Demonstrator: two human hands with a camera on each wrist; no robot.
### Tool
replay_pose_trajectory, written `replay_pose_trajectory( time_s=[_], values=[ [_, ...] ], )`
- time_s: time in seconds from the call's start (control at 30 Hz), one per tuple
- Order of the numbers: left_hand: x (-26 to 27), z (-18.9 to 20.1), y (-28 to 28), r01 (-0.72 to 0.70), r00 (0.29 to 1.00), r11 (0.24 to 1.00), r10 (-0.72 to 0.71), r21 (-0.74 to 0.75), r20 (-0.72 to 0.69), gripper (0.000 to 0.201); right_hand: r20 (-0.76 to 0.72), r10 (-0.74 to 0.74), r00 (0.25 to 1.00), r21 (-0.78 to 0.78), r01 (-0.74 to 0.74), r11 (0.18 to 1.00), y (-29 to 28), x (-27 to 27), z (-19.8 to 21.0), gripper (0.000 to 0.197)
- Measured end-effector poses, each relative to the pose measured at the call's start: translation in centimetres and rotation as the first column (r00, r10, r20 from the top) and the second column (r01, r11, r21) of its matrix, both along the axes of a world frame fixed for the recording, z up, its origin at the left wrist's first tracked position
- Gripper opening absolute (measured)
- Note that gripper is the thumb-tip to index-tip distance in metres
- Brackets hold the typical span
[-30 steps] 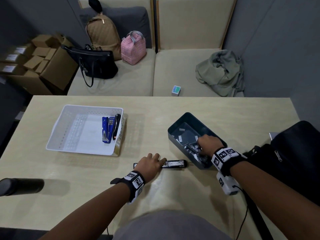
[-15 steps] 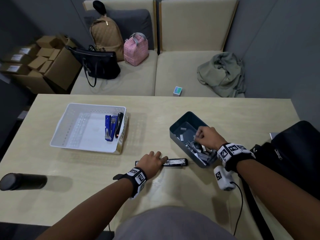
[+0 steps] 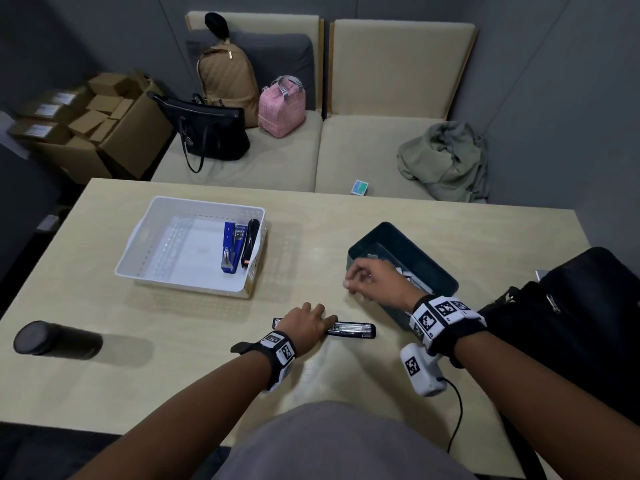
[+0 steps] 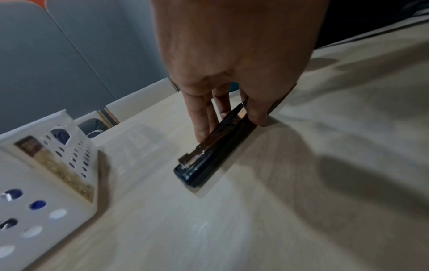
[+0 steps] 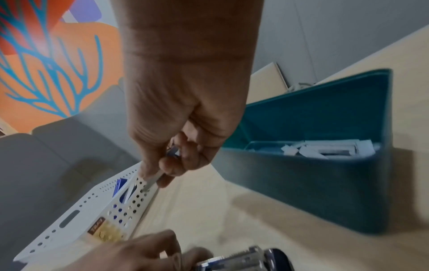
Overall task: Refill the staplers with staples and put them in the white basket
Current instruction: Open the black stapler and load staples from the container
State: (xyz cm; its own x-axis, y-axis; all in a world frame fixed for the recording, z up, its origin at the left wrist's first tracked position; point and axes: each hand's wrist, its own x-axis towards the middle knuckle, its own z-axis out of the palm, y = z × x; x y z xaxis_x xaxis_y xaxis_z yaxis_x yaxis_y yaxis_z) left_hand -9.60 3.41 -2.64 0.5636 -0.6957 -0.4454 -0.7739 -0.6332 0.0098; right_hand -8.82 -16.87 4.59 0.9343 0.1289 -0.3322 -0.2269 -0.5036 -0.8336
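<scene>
A black stapler lies opened flat on the table, its metal staple channel facing up. My left hand grips its left part; in the left wrist view the fingers and thumb pinch the stapler from both sides. My right hand hovers above the table, just left of the teal box, and pinches a strip of staples. The white basket at the left holds a blue stapler and a black stapler. More loose staple strips lie in the teal box.
A black cylindrical bottle lies on the table's left side. A black bag sits on the table's right edge. Behind the table is a sofa with bags and a crumpled garment.
My right hand has come up out of the teal box with a staple strip and moved left, nearer the stapler. My left hand stays on the stapler.
</scene>
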Motion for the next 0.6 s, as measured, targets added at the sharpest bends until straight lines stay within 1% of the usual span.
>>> replay_pose_trajectory(
  time_s=[0.07, 0.2, 0.27, 0.4, 0.47, 0.53, 0.6],
  values=[
    [-0.5, 0.1, 0.5, 0.004, 1.0, 1.0, -0.004, 0.008, 0.01, 0.043, -0.053, 0.072, 0.996, 0.0, -0.072, 0.997, 0.9, -1.0, -0.6, 0.013],
    [-1.2, 0.1, 1.3, 0.006, 1.0, 1.0, -0.007, 0.016, 0.011, 0.047, -0.125, 0.035, 0.992, 0.068, -0.026, 0.997, 1.7, -2.9, -1.9, 0.009],
    [-1.4, 0.0, 1.7, 0.007, 1.0, 1.0, -0.007, 0.009, 0.01, 0.046, -0.141, 0.015, 0.99, 0.018, -0.013, 1.0, 1.7, -3.5, -2.8, 0.006],
    [-1.6, -0.1, 2.0, 0.01, 1.0, 1.0, -0.01, 0.001, 0.01, 0.046, -0.145, -0.05, 0.988, -0.119, 0.033, 0.992, 1.8, -4.5, -4.1, 0.013],
    [-1.6, 0.0, 1.9, 0.01, 1.0, 1.0, -0.01, 0.003, 0.011, 0.046, -0.134, -0.083, 0.988, -0.164, 0.06, 0.985, 2.0, -5.0, -4.2, 0.011],
    [-1.6, -0.1, 1.9, 0.013, 1.0, 1.0, -0.013, 0.003, 0.018, 0.045, -0.11, -0.082, 0.991, -0.211, 0.057, 0.976, 2.2, -5.4, -4.3, 0.011],
    [-1.6, -0.1, 1.9, 0.011, 1.0, 1.0, -0.011, 0.0, 0.013, 0.045, -0.078, -0.047, 0.996, -0.263, 0.025, 0.965, 2.3, -5.8, -4.5, 0.009]
  ],
)
